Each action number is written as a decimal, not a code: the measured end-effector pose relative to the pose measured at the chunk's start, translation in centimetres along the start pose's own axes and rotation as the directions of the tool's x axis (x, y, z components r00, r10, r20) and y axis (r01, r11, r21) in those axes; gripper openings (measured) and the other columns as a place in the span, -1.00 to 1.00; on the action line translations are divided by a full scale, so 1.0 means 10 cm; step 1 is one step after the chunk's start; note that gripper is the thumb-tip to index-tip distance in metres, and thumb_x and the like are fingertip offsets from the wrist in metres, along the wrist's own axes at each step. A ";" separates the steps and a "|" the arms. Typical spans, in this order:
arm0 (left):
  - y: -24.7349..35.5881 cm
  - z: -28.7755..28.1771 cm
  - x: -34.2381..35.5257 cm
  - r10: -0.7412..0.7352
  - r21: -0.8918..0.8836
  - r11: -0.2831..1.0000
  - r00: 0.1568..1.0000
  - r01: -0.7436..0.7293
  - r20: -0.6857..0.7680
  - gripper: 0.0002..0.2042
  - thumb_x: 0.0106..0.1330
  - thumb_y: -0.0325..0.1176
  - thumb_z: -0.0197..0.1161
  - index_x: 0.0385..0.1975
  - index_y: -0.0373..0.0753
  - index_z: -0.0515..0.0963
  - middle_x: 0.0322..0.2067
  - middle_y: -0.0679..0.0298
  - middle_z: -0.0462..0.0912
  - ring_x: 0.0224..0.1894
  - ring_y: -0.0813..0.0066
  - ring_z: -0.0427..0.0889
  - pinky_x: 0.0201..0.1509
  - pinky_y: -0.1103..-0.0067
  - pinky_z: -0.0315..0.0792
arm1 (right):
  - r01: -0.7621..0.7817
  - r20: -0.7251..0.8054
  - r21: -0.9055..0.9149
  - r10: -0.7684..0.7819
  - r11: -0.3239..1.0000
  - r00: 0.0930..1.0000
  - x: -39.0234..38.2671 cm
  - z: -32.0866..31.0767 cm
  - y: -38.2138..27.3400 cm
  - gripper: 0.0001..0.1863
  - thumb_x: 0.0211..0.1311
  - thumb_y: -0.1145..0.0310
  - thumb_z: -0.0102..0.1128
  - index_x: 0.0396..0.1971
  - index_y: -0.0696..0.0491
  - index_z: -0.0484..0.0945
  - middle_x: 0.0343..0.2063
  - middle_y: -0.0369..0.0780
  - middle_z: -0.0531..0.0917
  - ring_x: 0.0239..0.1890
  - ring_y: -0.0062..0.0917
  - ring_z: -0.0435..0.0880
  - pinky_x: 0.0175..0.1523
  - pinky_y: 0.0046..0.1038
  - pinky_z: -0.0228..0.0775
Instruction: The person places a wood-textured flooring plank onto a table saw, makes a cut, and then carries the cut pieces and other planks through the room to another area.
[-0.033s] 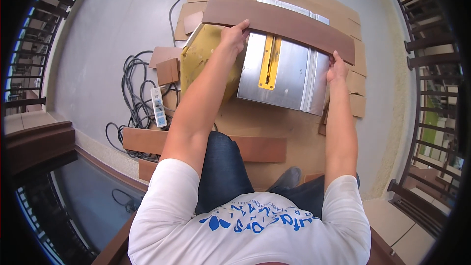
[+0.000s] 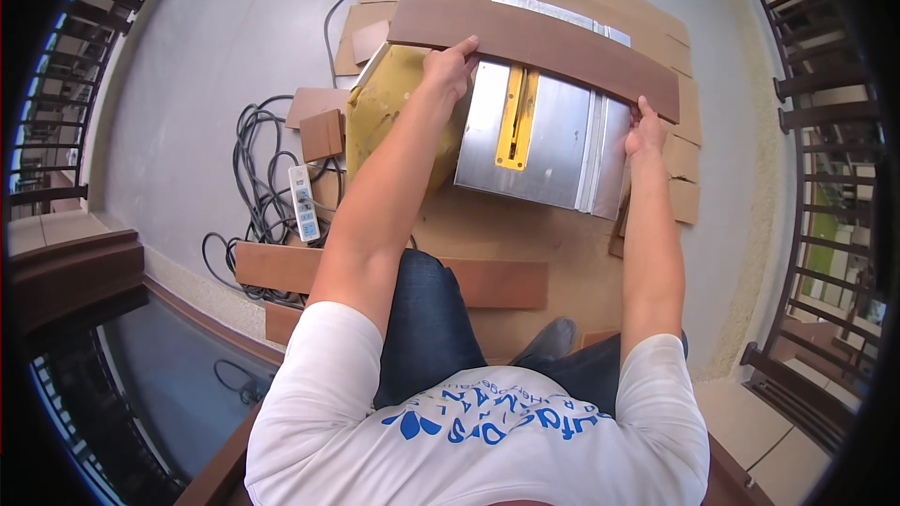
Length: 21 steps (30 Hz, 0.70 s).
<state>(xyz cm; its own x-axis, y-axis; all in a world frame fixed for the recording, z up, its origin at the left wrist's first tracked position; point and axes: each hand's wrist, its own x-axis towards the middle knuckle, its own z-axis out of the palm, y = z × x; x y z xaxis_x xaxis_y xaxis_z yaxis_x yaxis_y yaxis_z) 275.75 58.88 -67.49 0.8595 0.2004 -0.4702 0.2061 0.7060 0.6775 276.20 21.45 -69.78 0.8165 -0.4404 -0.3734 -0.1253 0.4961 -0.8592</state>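
While your left hand (image 2: 448, 66) and right hand (image 2: 645, 128) gripped the brown plank (image 2: 534, 42) across the table saw (image 2: 544, 136), the plank looked whole: cut not yet started; offcuts (image 2: 322, 134) on floor

A long, flat, dark brown wooden plank (image 2: 534, 42) lies crosswise over the silver metal table saw (image 2: 544, 131), gripped at both ends.

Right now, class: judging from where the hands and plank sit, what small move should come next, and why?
Probably square the brown plank before feeding: it lies across the far edge of the saw table, slightly angled, left hand and right hand gripping its ends, beyond the yellow blade insert.
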 end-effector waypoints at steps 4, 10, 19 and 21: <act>-0.02 0.00 -0.05 0.011 0.018 1.000 0.999 -0.011 -0.039 -0.72 0.29 -0.56 0.29 -0.04 -0.35 0.44 -0.12 0.16 0.58 -0.10 0.32 0.62 0.05 0.48 0.57 | 0.001 0.016 0.022 -0.002 1.000 1.000 0.00 -0.02 0.04 -0.84 0.29 0.55 0.22 -0.16 0.10 0.51 -0.30 -0.26 0.63 -0.38 -0.54 0.62 -0.34 -0.53 0.48; -0.02 0.00 -0.03 0.023 0.032 0.999 0.997 -0.021 -0.067 -0.73 0.28 -0.56 0.31 -0.06 -0.36 0.44 -0.13 0.16 0.59 -0.11 0.32 0.61 0.04 0.48 0.57 | 0.013 0.012 0.037 -0.014 0.999 1.000 0.00 -0.03 0.04 -0.82 0.29 0.57 0.21 -0.13 0.11 0.51 -0.27 -0.25 0.62 -0.37 -0.51 0.63 -0.33 -0.51 0.50; -0.01 -0.06 -0.19 0.014 0.036 0.999 0.997 -0.011 -0.079 -0.77 0.30 -0.55 0.29 -0.08 -0.36 0.46 -0.11 0.15 0.58 -0.09 0.33 0.60 0.05 0.50 0.56 | 0.003 -0.011 0.029 -0.003 1.000 1.000 -0.23 0.01 0.04 -0.68 0.28 0.57 0.24 0.01 0.12 0.46 -0.15 -0.22 0.59 -0.20 -0.43 0.62 -0.07 -0.46 0.55; -0.05 0.01 -0.26 0.007 0.081 0.997 0.994 0.002 -0.109 -0.79 0.31 -0.54 0.28 -0.10 -0.36 0.48 -0.11 0.14 0.57 -0.08 0.33 0.59 0.09 0.51 0.56 | -0.004 -0.029 0.039 0.005 0.999 1.000 -0.19 -0.06 0.02 -0.72 0.27 0.57 0.24 -0.04 0.13 0.47 -0.19 -0.22 0.60 -0.26 -0.45 0.64 -0.16 -0.47 0.56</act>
<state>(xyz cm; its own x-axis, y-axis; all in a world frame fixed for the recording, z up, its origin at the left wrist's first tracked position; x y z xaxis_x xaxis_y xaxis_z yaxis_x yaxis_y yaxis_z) 273.44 57.97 -66.51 0.8048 0.2780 -0.5245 0.2451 0.6491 0.7202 274.26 21.92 -69.40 0.7992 -0.4591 -0.3879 -0.1065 0.5271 -0.8431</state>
